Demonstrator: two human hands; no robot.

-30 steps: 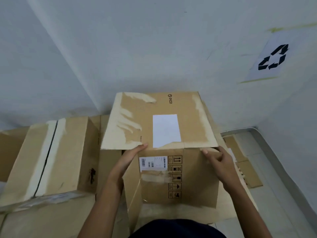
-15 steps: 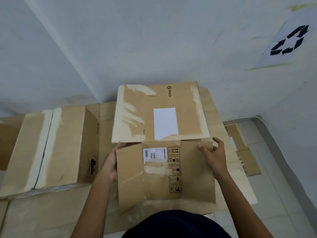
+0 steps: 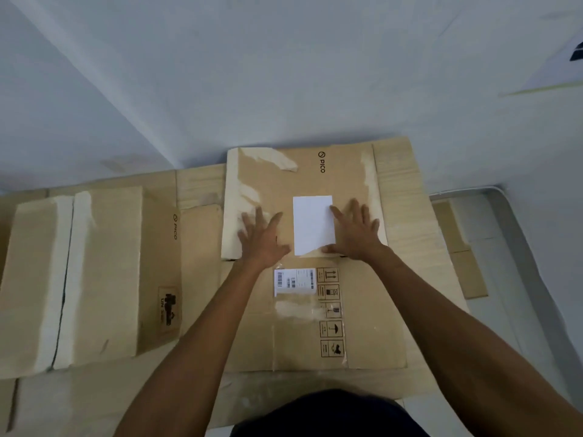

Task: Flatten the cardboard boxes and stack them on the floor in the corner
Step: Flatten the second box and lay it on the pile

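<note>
A flattened brown cardboard box (image 3: 372, 326) with a white label and PICO print lies on a pile of flat cardboard in the wall corner. My left hand (image 3: 262, 238) presses palm down on its far flap, left of the white label. On the other side of that label my right hand (image 3: 355, 231) lies flat too, fingers spread. Neither hand grips anything. A second box (image 3: 91, 279), still in its box shape with pale tape strips, stands to the left on the same pile.
White walls meet in a corner behind the boxes. More flat cardboard (image 3: 407, 197) spreads under the box and to the right (image 3: 467, 269) on the tiled floor (image 3: 511, 310). A paper sheet (image 3: 558, 67) is taped on the right wall.
The box was standing open a second ago, with both hands at its top edge. It has collapsed flat onto the pile, and both hands have moved forward to press on the far flap.
</note>
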